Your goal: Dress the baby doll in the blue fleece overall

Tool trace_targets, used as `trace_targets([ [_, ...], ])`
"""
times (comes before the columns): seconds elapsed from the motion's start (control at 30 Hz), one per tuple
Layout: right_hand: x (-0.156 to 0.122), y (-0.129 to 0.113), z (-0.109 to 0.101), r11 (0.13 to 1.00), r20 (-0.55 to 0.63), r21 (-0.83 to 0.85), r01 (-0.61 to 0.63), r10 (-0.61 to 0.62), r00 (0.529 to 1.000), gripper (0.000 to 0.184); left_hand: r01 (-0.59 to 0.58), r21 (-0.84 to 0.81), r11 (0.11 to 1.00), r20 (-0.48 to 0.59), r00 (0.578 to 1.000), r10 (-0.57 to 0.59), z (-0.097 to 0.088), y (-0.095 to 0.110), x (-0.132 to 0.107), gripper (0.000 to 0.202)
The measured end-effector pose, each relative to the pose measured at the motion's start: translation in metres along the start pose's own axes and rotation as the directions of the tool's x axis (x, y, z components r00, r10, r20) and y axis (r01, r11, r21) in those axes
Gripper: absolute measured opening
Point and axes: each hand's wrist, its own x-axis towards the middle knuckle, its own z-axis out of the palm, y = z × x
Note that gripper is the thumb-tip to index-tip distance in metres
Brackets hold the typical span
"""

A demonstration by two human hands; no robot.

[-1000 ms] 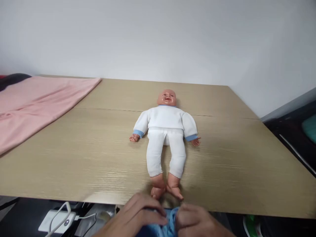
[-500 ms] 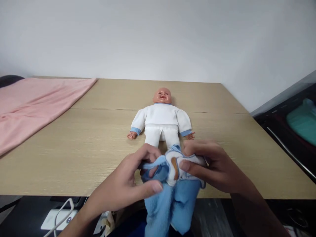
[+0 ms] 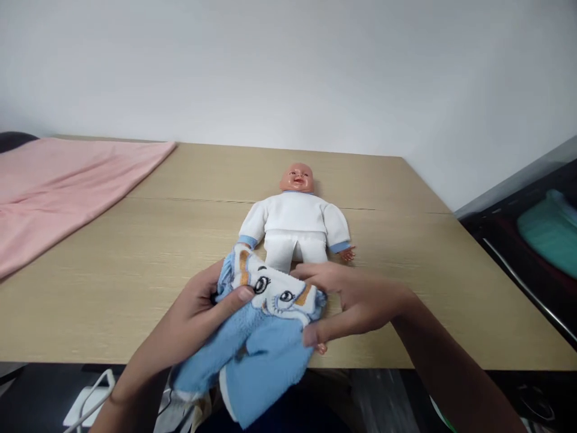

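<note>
In the upper left of the frame, a pink cloth (image 3: 72, 180) lies spread over the tabletop (image 3: 406, 240). In the lower left, below the table edge, is a white device (image 3: 83, 402) with a cable.

Left of lower centre, my left hand (image 3: 205, 313) is closed on the blue trousers (image 3: 270, 343): thumb on the front of the waistband, fingers behind it. The trousers are at lower centre, raised in front of the table edge, with the embroidered face toward me and the legs hanging down to the left.

At centre, the doll (image 3: 295, 213) lies on its back, dressed in white top and white bottoms. The blue trousers are not on it; they hide most of its lower legs.

Right of lower centre, my right hand (image 3: 351, 300) is spread around the waistband's right end, thumb against the cloth; I cannot tell whether it grips.
</note>
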Motion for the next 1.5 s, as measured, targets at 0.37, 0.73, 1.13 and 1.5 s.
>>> trace_targets([
  [0.37,-0.019,0.017,0.003,0.976,-0.262,0.136,-0.168,0.199,0.944,0.065,-0.073,0.031,0.997,0.450,0.892,0.051,0.006,0.000,0.028,0.041],
  [0.73,-0.019,0.030,0.010,0.962,-0.158,0.214,-0.170,0.206,0.966,0.051,-0.150,0.054,0.987,-0.013,0.988,0.151,0.070,-0.005,0.037,0.018],
  [1.13,-0.023,0.033,0.042,0.936,-0.356,0.339,-0.094,0.220,0.908,0.028,0.029,0.038,0.999,0.297,0.954,-0.039,0.049,0.001,0.033,0.054],
  [1.5,-0.018,0.026,0.026,0.896,-0.074,0.416,-0.155,0.203,0.976,0.050,0.011,-0.268,0.963,0.452,0.885,0.115,0.033,-0.022,0.038,0.041],
])
